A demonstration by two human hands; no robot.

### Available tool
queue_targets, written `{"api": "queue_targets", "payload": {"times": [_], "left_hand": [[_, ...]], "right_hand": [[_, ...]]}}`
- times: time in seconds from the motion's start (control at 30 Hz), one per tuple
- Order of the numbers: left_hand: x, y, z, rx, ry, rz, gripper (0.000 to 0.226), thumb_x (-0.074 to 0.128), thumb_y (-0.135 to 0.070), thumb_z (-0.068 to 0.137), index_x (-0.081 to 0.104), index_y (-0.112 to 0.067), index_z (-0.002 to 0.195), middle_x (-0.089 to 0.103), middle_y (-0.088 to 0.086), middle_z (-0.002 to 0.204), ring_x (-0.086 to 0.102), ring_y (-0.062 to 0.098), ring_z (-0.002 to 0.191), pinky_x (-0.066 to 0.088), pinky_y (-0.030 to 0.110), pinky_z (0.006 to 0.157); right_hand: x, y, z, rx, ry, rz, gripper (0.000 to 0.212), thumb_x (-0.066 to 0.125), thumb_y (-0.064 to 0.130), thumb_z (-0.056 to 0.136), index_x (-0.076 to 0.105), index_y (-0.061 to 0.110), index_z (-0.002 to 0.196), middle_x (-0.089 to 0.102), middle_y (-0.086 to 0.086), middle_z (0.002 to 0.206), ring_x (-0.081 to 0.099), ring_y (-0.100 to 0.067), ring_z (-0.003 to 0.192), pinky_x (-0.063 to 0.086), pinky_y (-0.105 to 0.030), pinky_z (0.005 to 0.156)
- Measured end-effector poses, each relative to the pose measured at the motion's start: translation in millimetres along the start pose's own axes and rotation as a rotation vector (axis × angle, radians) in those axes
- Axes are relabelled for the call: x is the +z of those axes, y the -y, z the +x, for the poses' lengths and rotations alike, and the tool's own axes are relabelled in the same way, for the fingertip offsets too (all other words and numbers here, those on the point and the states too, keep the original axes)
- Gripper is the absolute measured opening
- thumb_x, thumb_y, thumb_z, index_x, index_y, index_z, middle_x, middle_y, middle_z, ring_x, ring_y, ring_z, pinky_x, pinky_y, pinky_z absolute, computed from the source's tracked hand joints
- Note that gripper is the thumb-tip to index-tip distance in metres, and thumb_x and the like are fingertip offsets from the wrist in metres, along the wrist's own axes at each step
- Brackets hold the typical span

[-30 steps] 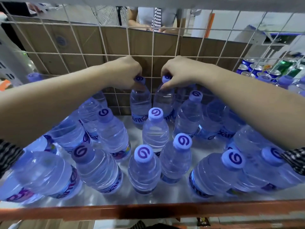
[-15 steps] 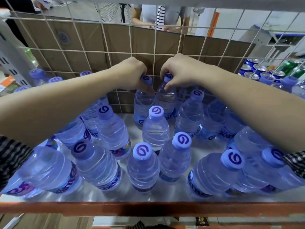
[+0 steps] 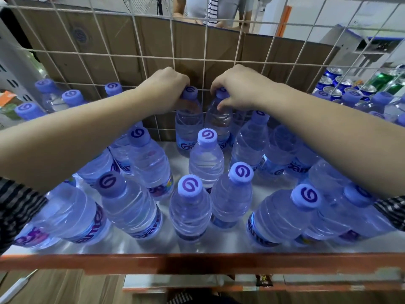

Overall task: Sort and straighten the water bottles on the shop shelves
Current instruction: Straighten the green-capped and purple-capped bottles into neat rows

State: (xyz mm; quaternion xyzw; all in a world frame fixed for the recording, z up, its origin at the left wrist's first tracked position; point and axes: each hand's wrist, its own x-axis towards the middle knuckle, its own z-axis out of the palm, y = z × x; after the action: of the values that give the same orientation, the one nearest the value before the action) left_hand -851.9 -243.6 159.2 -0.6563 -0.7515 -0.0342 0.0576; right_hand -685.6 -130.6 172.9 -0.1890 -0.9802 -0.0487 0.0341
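Your shelf (image 3: 197, 263) with its orange front lip holds a loose crowd of water bottles (image 3: 206, 159), all upright with purple caps, spread from the front edge to the back. Behind them stands a brown cardboard sheet (image 3: 87, 51) with a white wire grid (image 3: 174, 58) in front of it. At the far right, beyond the grid, sit some drink cans (image 3: 335, 84). Both your arms reach to the back row, where two bottles stand side by side, touching the grid. Your left hand (image 3: 166, 88) curls its fingers round the neck of the left back bottle (image 3: 188, 126), its cap (image 3: 190, 92) showing. Your right hand (image 3: 236, 88) pinches the top of the right back bottle (image 3: 219, 121), fingers bent over the cap.
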Motion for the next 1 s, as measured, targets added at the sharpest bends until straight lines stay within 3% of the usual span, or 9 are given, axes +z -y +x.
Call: {"api": "queue_targets", "payload": {"times": [0.17, 0.27, 0.33, 0.37, 0.4, 0.5, 0.67, 0.8, 1.0], "left_hand": [[-31.0, 6.4, -28.1, 0.066, 0.102, 0.071, 0.060, 0.049, -0.064, 0.087, 0.067, -0.006, 0.090, 0.066, 0.013, 0.076, 0.060, 0.035, 0.075, 0.051, 0.042, 0.071], [-56.6, 7.7, -65.0, 0.081, 0.344, 0.041, 0.072, 0.035, -0.086, 0.074, 0.069, -0.027, 0.098, 0.071, -0.004, 0.077, 0.064, 0.018, 0.075, 0.053, 0.036, 0.075], [-66.6, 8.4, -87.1, 0.085, 0.490, -0.016, 0.070, 0.050, -0.091, 0.060, 0.065, -0.038, 0.103, 0.068, -0.019, 0.077, 0.062, 0.000, 0.073, 0.054, 0.025, 0.075], [-64.2, 11.3, -95.3, 0.105, 0.534, -0.008, 0.062, 0.064, -0.082, 0.060, 0.064, -0.038, 0.104, 0.064, -0.029, 0.070, 0.058, -0.008, 0.070, 0.047, 0.011, 0.071], [-61.0, 12.2, -102.2, 0.134, 0.536, 0.035, 0.052, 0.075, -0.067, 0.064, 0.062, -0.037, 0.105, 0.059, -0.033, 0.062, 0.053, -0.013, 0.065, 0.040, 0.003, 0.065], [-51.6, 12.8, -107.6, 0.267, 0.327, 0.134, 0.045, 0.080, -0.046, 0.072, 0.067, -0.026, 0.109, 0.047, -0.021, 0.057, 0.042, -0.006, 0.059, 0.033, 0.008, 0.056], [-45.6, 1.1, -91.5, 0.354, 0.226, 0.112, 0.047, 0.071, -0.058, 0.074, 0.071, -0.017, 0.098, 0.060, -0.002, 0.066, 0.048, 0.017, 0.062, 0.032, 0.026, 0.057], [-45.3, -12.2, -67.7, 0.371, 0.179, 0.095, 0.047, 0.072, -0.058, 0.075, 0.066, -0.012, 0.080, 0.053, 0.000, 0.058, 0.042, 0.006, 0.054, 0.027, 0.015, 0.050], [-42.5, -25.8, -40.0, 0.327, 0.130, 0.135, 0.054, 0.069, -0.061, 0.074, 0.064, -0.007, 0.072, 0.048, 0.002, 0.054, 0.042, 0.018, 0.054, 0.035, 0.031, 0.056]], "right_hand": [[-32.5, 26.6, -22.1, -0.108, -0.118, 0.114, 0.033, 0.068, 0.037, 0.088, 0.070, 0.015, 0.113, 0.064, -0.006, 0.104, 0.060, -0.023, 0.096, 0.047, -0.033, 0.079], [-53.4, 57.8, -49.4, -0.200, 0.049, 0.305, 0.040, 0.055, 0.054, 0.091, 0.073, 0.021, 0.103, 0.066, 0.009, 0.081, 0.061, -0.004, 0.073, 0.048, -0.023, 0.069], [-49.1, 72.2, -61.5, -0.244, 0.170, 0.186, 0.045, 0.054, 0.062, 0.086, 0.072, 0.022, 0.098, 0.064, 0.009, 0.075, 0.058, -0.004, 0.068, 0.045, -0.023, 0.064], [-42.3, 76.0, -64.6, -0.251, 0.177, 0.102, 0.046, 0.057, 0.062, 0.085, 0.071, 0.021, 0.098, 0.062, 0.007, 0.075, 0.055, -0.009, 0.068, 0.044, -0.028, 0.063], [-35.9, 78.3, -65.5, -0.246, 0.158, 0.035, 0.045, 0.060, 0.060, 0.085, 0.070, 0.018, 0.097, 0.061, 0.004, 0.075, 0.052, -0.014, 0.068, 0.042, -0.031, 0.063], [-25.8, 74.9, -61.4, -0.208, 0.097, 0.035, 0.037, 0.066, 0.050, 0.083, 0.069, 0.014, 0.090, 0.062, -0.004, 0.073, 0.053, -0.019, 0.069, 0.043, -0.035, 0.063], [-37.6, 50.8, -56.3, -0.115, 0.148, 0.210, 0.021, 0.077, 0.040, 0.076, 0.073, 0.022, 0.086, 0.065, 0.003, 0.066, 0.065, -0.012, 0.060, 0.046, -0.026, 0.058], [-38.1, 40.7, -51.3, -0.069, 0.133, 0.196, 0.018, 0.078, 0.031, 0.075, 0.074, 0.017, 0.086, 0.069, -0.001, 0.066, 0.067, -0.010, 0.058, 0.049, -0.026, 0.056], [-35.7, 33.6, -42.3, -0.028, 0.131, 0.160, 0.027, 0.079, 0.025, 0.071, 0.075, 0.018, 0.097, 0.070, -0.002, 0.071, 0.067, -0.017, 0.066, 0.056, -0.033, 0.067]]}}
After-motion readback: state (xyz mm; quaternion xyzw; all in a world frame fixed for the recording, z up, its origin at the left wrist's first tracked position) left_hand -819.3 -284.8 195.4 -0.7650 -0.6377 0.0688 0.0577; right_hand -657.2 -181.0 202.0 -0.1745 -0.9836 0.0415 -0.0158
